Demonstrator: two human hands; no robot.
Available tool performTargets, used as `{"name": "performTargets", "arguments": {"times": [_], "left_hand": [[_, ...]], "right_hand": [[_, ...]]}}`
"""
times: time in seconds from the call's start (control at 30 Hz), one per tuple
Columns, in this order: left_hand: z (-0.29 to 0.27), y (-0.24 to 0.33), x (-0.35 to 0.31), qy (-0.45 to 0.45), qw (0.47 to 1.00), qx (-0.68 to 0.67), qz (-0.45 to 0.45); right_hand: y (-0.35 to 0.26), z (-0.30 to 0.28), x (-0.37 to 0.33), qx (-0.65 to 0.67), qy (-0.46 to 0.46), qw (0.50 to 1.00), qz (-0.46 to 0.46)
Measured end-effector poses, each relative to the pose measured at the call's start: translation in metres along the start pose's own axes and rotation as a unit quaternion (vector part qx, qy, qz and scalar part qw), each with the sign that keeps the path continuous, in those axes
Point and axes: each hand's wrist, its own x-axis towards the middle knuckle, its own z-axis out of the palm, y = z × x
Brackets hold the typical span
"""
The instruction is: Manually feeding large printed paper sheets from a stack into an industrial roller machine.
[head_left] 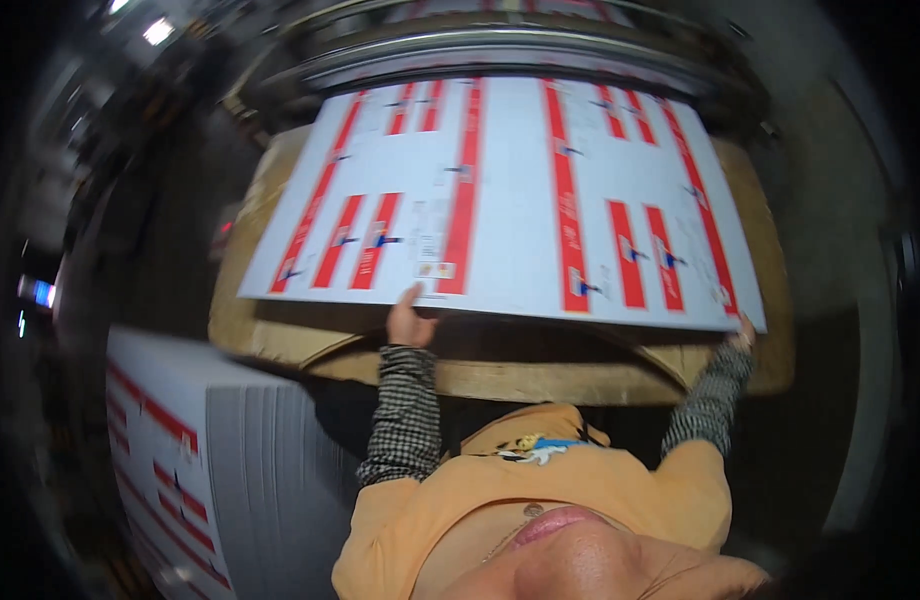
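Observation:
A large white printed sheet (pixel 515 200) with red strips and small dark-blue marks spans the space ahead of me. Its near edge is in my left hand (pixel 410 325), left of the middle, thumb on top and fingers underneath. At the near right corner my right hand (pixel 744 335) is closed on the same sheet, its fingers mostly hidden below. The sheet's far edge reaches the rollers of a machine (pixel 520 50). Beneath the sheet lies a worn wooden board (pixel 245 315) with rounded corners, and the near edge is raised a little above it.
To my lower left stands a tall stack of sheets (pixel 270 450), with similar red strips on its side-facing surface. Metal bars and rollers cross the far side. The left background is dark and blurred, with machinery and a small bright screen (pixel 42 292).

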Motion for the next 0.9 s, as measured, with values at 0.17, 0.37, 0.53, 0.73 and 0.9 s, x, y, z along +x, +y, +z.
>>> {"name": "performTargets", "arguments": {"times": [0.17,0.37,0.53,0.73,0.9], "left_hand": [[-0.004,0.000,-0.027,0.096,0.992,-0.049,0.072],[-0.113,0.097,0.004,0.132,0.909,-0.189,0.346],[-0.152,0.243,0.004,0.286,0.841,-0.033,0.458],[-0.159,0.331,0.008,0.393,0.754,0.390,0.355],[0.003,0.293,0.004,0.440,0.379,0.797,0.166]], "right_hand": [[-0.006,0.027,0.003,0.225,0.023,0.950,0.215],[-0.038,0.033,0.011,0.045,0.263,0.928,0.260],[-0.034,-0.009,0.038,0.165,0.172,0.968,0.076],[-0.162,0.055,0.060,-0.499,0.156,0.848,-0.088],[-0.250,0.137,-0.004,-0.672,0.129,0.717,-0.136]]}}
